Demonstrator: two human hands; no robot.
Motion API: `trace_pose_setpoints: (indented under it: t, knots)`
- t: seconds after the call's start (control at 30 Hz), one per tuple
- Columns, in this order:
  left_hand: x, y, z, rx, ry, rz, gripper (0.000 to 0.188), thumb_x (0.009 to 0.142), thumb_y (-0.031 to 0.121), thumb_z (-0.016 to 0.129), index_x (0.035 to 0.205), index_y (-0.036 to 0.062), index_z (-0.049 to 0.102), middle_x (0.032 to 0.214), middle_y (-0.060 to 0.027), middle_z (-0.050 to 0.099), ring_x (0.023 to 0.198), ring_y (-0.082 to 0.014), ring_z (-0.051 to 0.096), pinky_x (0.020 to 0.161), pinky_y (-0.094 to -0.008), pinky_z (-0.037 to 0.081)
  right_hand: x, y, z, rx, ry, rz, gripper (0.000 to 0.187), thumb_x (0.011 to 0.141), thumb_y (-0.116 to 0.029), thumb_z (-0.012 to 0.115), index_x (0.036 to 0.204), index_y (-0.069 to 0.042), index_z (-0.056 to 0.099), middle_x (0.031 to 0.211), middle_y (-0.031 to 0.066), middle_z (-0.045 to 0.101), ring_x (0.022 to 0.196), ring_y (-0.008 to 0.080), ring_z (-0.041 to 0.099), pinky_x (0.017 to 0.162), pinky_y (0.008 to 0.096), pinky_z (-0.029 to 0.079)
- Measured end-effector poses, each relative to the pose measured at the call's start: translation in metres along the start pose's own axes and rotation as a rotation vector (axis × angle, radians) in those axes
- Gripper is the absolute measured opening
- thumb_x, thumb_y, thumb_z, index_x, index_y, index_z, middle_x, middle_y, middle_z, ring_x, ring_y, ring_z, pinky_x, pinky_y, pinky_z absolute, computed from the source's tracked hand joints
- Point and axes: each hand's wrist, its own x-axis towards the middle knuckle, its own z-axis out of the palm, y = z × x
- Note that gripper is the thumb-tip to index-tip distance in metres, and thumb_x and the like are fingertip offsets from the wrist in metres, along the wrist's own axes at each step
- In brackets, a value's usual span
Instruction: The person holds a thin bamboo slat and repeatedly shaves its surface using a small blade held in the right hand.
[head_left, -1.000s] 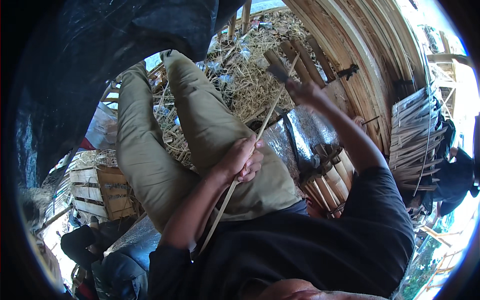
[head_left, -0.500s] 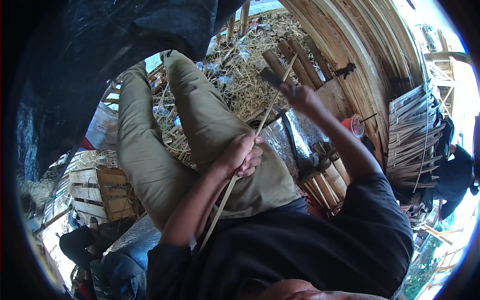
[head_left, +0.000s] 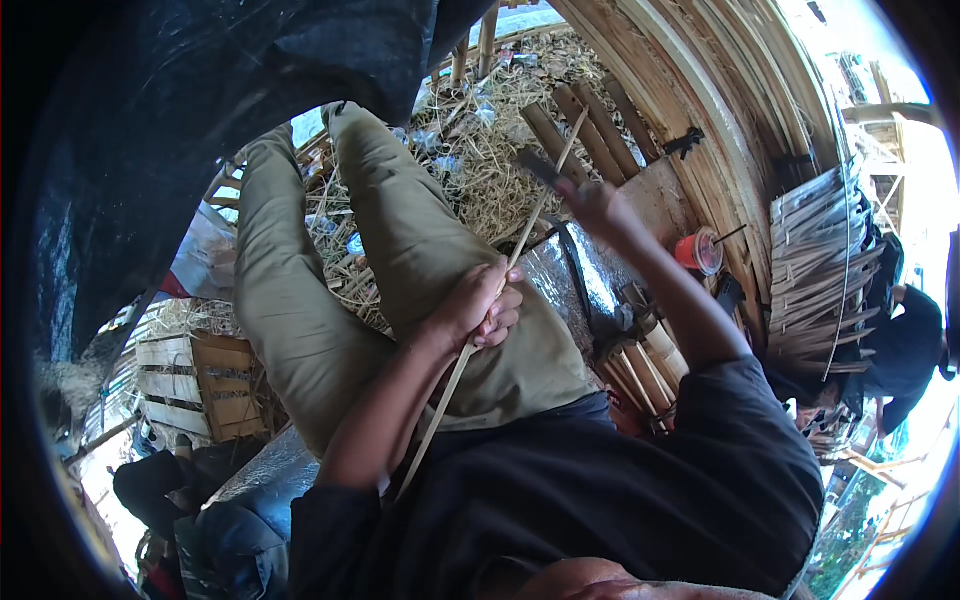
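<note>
My left hand (head_left: pixel 484 308) is wrapped tightly round a long, thin bamboo strip (head_left: pixel 439 410) above my right thigh. The strip runs slantwise from beside my left upper arm, through the fist, to a free end beyond the knife. My right hand (head_left: pixel 600 208), slightly blurred, is closed on the handle of a knife with a broad dark blade (head_left: pixel 538 166). That blade lies against or just beside the far part of the strip; whether they touch I cannot tell. The fingers hide most of the handle.
Shavings (head_left: pixel 500 130) litter the ground ahead. Long split bamboo (head_left: pixel 700 90) leans at the right, near a red cup with a straw (head_left: pixel 699 252). Cut bamboo pieces (head_left: pixel 650 370) stand beside my right thigh. A slatted wooden crate (head_left: pixel 200 385) sits left; a person in dark clothing (head_left: pixel 905 345) is far right.
My right hand and the knife have shifted slightly nearer to me along the strip. My left hand keeps its grip in nearly the same place. The view has moved a little.
</note>
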Motion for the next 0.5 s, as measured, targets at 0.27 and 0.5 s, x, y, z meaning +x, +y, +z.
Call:
trace_pose_setpoints:
  t: [0.27,0.5]
  knots:
    - [0.001,0.002,0.003,-0.004,0.028,0.007,0.029,0.105,0.042,0.033,0.096,0.0151,0.04,0.051,0.0063,0.032,0.033,-0.004,0.028,0.026,-0.0201,0.024,-0.001,0.021,0.03,-0.266,0.143,-0.384,0.047,0.105,-0.04,0.036,0.106,-0.002,0.064,0.059,0.0166,0.06,0.054,0.0321,0.065,0.046,0.0451,0.048]
    - [-0.001,-0.002,0.007,0.063,0.078,0.031,0.031,0.105,0.043,0.034,0.095,0.0146,0.04,0.05,0.0062,0.032,0.033,-0.0033,0.028,0.026,-0.0193,0.024,0.001,0.013,0.028,-0.146,0.098,-0.118,0.045,0.104,-0.036,0.039,0.107,0.001,0.064,0.059,0.0167,0.061,0.055,0.0338,0.065,0.047,0.0431,0.052]
